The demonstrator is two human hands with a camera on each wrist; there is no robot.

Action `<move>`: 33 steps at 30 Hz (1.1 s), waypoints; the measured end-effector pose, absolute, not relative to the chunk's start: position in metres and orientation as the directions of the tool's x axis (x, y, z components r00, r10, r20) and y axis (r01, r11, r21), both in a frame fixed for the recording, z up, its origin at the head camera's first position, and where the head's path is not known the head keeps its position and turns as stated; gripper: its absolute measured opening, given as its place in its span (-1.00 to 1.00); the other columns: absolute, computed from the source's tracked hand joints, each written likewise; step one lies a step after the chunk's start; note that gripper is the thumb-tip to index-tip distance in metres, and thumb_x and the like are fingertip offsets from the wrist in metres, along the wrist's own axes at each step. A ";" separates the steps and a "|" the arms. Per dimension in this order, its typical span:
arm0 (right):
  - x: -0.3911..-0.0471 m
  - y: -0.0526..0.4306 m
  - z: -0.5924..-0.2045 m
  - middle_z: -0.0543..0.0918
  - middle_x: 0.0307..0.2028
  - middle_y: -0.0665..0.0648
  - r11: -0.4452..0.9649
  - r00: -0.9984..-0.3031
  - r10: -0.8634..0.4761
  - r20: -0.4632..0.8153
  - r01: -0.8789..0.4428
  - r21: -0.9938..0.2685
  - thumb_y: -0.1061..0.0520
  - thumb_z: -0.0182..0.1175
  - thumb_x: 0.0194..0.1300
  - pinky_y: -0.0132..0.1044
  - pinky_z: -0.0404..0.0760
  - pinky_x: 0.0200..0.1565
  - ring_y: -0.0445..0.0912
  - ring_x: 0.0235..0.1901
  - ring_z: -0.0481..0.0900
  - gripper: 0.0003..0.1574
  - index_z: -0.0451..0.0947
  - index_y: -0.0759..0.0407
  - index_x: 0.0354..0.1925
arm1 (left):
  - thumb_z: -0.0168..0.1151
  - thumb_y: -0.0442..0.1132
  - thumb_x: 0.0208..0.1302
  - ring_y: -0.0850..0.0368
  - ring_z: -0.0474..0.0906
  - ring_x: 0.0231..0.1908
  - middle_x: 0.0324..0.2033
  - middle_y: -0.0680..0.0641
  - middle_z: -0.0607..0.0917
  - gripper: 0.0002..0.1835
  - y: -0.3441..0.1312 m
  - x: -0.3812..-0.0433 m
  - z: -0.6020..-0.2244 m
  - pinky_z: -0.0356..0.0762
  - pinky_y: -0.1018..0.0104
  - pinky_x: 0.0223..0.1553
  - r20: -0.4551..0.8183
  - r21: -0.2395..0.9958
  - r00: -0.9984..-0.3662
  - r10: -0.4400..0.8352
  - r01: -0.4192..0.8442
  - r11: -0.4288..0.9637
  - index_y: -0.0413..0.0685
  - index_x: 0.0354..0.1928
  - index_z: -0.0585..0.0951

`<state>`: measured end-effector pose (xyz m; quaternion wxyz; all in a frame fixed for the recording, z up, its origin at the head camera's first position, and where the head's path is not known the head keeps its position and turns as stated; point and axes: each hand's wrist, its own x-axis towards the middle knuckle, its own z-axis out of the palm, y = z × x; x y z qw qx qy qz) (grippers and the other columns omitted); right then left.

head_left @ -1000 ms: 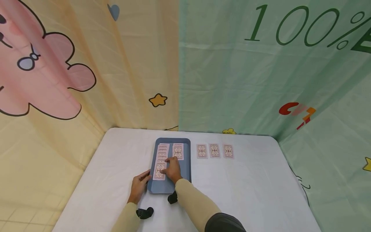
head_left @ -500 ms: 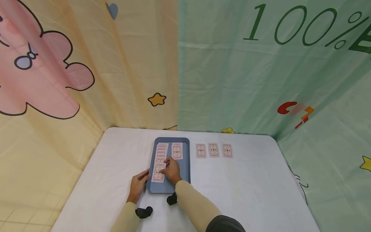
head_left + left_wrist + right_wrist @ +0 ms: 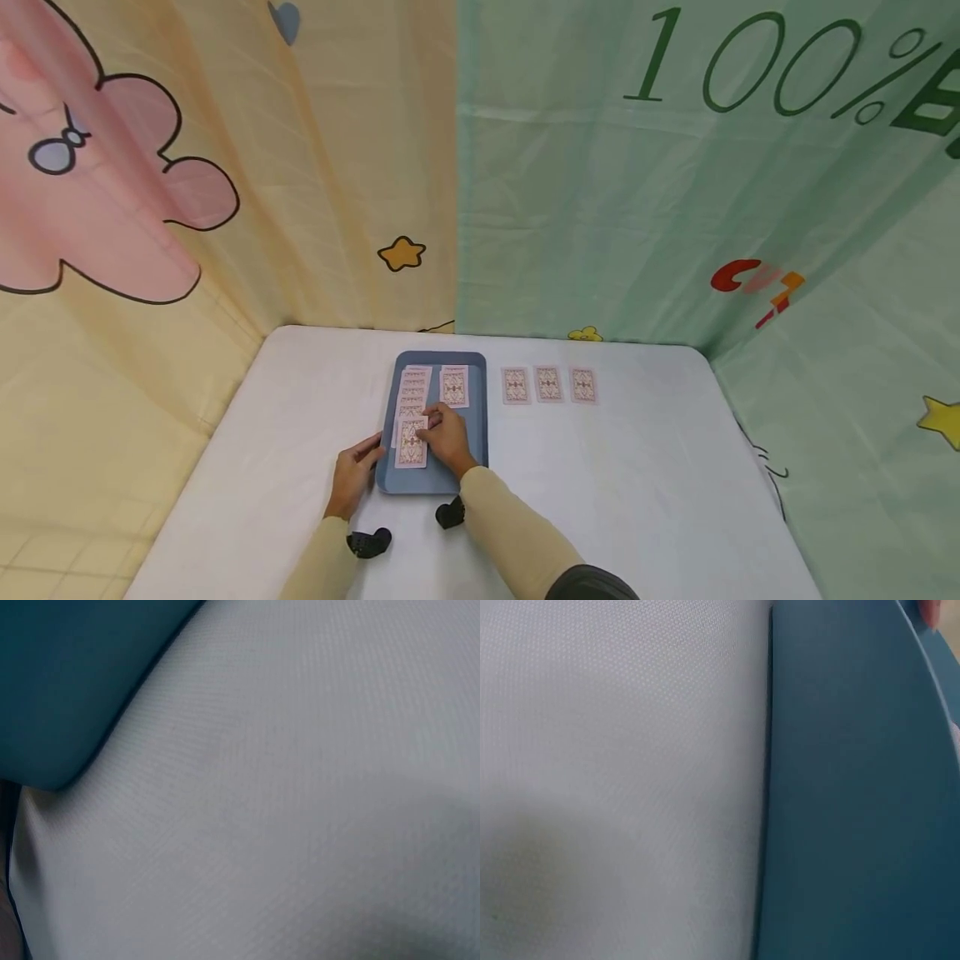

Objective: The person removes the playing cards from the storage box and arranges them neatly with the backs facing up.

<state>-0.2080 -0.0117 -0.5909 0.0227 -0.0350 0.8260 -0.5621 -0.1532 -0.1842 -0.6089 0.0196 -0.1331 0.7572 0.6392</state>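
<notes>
A blue tray [image 3: 442, 481] lies on the white table and carries face-down playing cards with a reddish pattern. My right hand [image 3: 448, 438] reaches over the tray and pinches a playing card [image 3: 410, 443] by its right edge. This card overlaps the lower end of a column of overlapping cards [image 3: 413, 389] along the tray's left side. At the tray's upper right lies another card [image 3: 453, 387]. My left hand [image 3: 352, 475] holds the tray's left rim, thumb at the edge. Both wrist views mostly show the tray wall [image 3: 847, 787] and white cloth; the held card is outside them.
Three face-down cards [image 3: 548, 384] lie in a row on the table right of the tray. The white tabletop [image 3: 637, 500] extends to both sides. Behind it hang patterned curtains [image 3: 570, 208]. A black wrist device [image 3: 369, 543] sits below the left hand.
The pinched card first slid down along the column, then shifted slightly right and now sits out of line with the cards under it. The left hand stays at the rim; the head view shifted slightly.
</notes>
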 end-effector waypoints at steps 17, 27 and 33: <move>-0.201 0.006 -0.584 0.53 -0.67 0.01 0.202 -0.989 -0.129 -0.076 0.049 -0.978 0.36 0.37 0.08 -0.38 0.53 -0.55 -0.11 -0.66 0.51 -0.72 0.56 0.31 -0.20 | 0.11 -0.35 0.33 -0.16 0.34 0.28 0.23 -0.32 0.47 -0.55 -0.186 -0.156 -0.608 0.31 -0.01 0.27 -0.226 0.960 -0.959 -0.173 -0.249 0.124 -0.36 0.23 0.46; -0.203 0.022 -0.574 0.61 -0.59 0.10 0.204 -0.989 -0.119 -0.089 0.063 -0.977 0.32 0.38 0.10 -0.25 0.59 -0.50 0.10 -0.57 0.60 -0.70 0.58 0.30 -0.15 | 0.09 -0.35 0.34 -0.18 0.34 0.28 0.24 -0.32 0.45 -0.56 -0.186 -0.156 -0.610 0.30 -0.03 0.28 -0.227 0.961 -0.961 -0.159 -0.248 0.125 -0.34 0.25 0.46; -0.205 0.032 -0.568 0.63 -0.60 0.06 0.221 -0.989 -0.116 -0.096 0.068 -0.973 0.28 0.40 0.08 -0.32 0.57 -0.49 -0.10 -0.60 0.57 -0.68 0.58 0.29 -0.15 | 0.08 -0.37 0.34 -0.19 0.33 0.29 0.24 -0.33 0.45 -0.56 -0.185 -0.155 -0.607 0.31 -0.04 0.27 -0.222 0.962 -0.962 -0.160 -0.243 0.126 -0.36 0.24 0.46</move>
